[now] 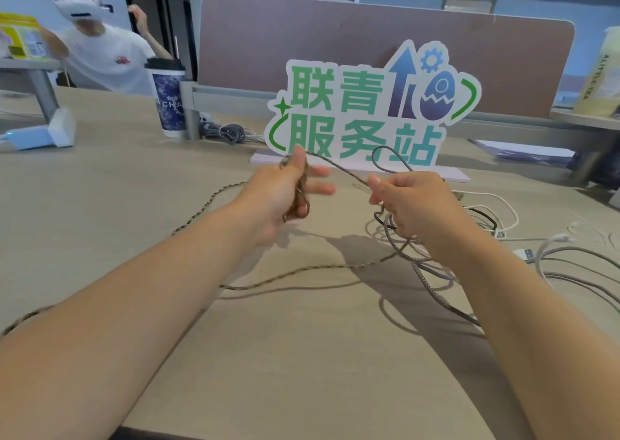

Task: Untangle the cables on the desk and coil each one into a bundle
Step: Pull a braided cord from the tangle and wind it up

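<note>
Two bare forearms come in from the bottom edge over a pale wood-look table. A brown braided cable lies on the table in long loose runs. One goes from the lower-left edge up toward centre, another across the middle to under the right wrist.

The left grip, raised above the table, has a small hank of that brown cable across the palm. The thumb presses down on top of it, other fingers stretched fwd & slightly spread. A single strand runs from the thumb over to the right grip, which pinches it btwn thumb & forefinger, remaining fingers curled in.

A grey braided cable loops up behind the right grip & drops under it into a tangle on the table, overlapping the brown one. Can't tell if the right grip holds it too. Just right of the tangle are a white cable & a black cable mixed together, then more pale cables w/ a USB plug near the right edge.

Further back, centre, is a cut-out sign w/ green characters on a flat white base. Left of it is a paper cup w/ a black lid, beside the post of a brown partition. A coiled grey bundle sits at the partition foot. Far left is a person in a white T-shirt w/ a headset on. Far right is a yellowish drink container.
</note>
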`<move>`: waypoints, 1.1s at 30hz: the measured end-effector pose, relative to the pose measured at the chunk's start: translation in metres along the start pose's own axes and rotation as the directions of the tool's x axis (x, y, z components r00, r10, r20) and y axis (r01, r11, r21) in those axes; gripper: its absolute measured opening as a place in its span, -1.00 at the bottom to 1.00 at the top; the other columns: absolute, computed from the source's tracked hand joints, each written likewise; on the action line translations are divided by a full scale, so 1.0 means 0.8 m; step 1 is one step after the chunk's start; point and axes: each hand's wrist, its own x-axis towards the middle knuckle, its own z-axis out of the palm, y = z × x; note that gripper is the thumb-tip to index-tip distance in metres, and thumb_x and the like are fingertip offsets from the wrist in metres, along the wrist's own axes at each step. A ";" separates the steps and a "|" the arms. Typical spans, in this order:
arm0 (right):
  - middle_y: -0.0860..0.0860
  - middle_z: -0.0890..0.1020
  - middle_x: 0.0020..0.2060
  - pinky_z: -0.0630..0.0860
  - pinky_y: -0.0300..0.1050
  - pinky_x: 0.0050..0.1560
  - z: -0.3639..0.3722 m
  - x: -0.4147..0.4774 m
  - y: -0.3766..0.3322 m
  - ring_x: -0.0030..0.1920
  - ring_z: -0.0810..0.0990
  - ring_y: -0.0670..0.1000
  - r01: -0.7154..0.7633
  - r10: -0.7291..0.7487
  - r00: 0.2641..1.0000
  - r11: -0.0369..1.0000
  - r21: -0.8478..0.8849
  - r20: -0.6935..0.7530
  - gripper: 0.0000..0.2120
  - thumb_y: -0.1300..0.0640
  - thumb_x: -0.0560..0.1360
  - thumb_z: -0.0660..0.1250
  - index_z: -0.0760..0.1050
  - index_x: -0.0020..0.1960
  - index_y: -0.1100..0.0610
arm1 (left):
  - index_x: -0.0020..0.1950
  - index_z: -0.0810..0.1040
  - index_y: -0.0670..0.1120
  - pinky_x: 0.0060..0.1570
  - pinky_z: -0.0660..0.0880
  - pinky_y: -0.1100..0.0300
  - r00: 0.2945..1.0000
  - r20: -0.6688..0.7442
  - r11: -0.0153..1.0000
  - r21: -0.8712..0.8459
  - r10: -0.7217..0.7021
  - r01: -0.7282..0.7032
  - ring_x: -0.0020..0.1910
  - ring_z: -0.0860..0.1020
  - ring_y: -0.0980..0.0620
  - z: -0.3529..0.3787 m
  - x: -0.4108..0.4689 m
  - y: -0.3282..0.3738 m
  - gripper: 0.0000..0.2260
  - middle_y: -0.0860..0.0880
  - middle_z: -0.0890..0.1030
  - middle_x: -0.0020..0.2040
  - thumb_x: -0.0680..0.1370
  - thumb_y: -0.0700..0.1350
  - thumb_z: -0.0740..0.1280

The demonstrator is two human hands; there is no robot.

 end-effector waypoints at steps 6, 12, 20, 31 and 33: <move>0.07 0.45 -0.38 0.34 -0.24 -0.43 -0.004 -0.007 -0.003 -0.52 0.33 -0.06 -0.086 0.113 0.987 0.972 -0.218 0.115 -0.61 -0.16 0.49 0.29 0.60 -0.18 0.18 | -0.15 0.45 -0.10 -0.19 0.60 0.08 0.993 0.011 0.666 -0.741 -0.117 0.087 -0.40 0.54 0.04 -0.006 0.011 0.011 -0.62 0.00 0.54 -0.41 0.61 0.15 0.04; -0.01 0.49 -0.45 0.25 -0.41 -0.56 -0.009 -0.012 -0.014 -0.59 0.31 -0.19 0.195 -0.197 0.977 0.980 0.031 0.079 -0.90 0.15 0.46 0.41 0.60 -0.21 0.15 | -0.16 0.42 -0.09 -0.31 0.39 0.16 0.983 -0.170 0.972 0.235 0.064 -0.023 -0.44 0.32 0.05 -0.007 0.006 0.002 -0.63 0.02 0.38 -0.37 0.62 0.15 0.07; 0.05 0.44 -0.50 0.23 -0.24 -0.56 0.005 -0.008 -0.007 -0.56 0.26 -0.08 0.192 -0.193 0.981 0.981 0.039 0.026 -0.80 0.06 0.42 0.44 0.59 -0.23 0.19 | -0.17 0.50 -0.07 -0.45 0.18 0.24 0.852 0.494 0.893 0.444 -0.173 -0.076 -0.50 0.23 0.11 0.028 -0.032 0.000 -0.49 0.07 0.30 -0.50 0.44 0.36 0.08; -0.06 0.31 -0.55 0.25 -0.18 -0.51 -0.015 0.008 0.013 -0.55 0.26 -0.04 -0.131 0.131 0.989 0.991 -0.013 0.074 -0.71 -0.05 0.48 0.37 0.56 -0.25 0.18 | -0.07 0.56 -0.10 -0.02 0.59 0.04 0.998 -0.025 0.835 -0.546 0.057 -0.061 -0.10 0.66 -0.02 -0.009 0.000 0.026 -0.55 -0.08 0.69 -0.14 0.61 0.15 -0.01; -0.05 0.31 -0.53 0.22 -0.16 -0.49 -0.020 0.009 0.015 -0.53 0.24 -0.03 -0.115 0.115 0.992 0.993 -0.007 0.050 -0.71 -0.05 0.45 0.39 0.57 -0.27 0.16 | -0.17 0.49 -0.11 -0.10 0.62 0.04 0.995 -0.100 0.618 -0.781 0.021 -0.092 -0.27 0.64 -0.01 -0.029 0.007 0.034 -0.57 -0.06 0.62 -0.36 0.61 0.14 0.01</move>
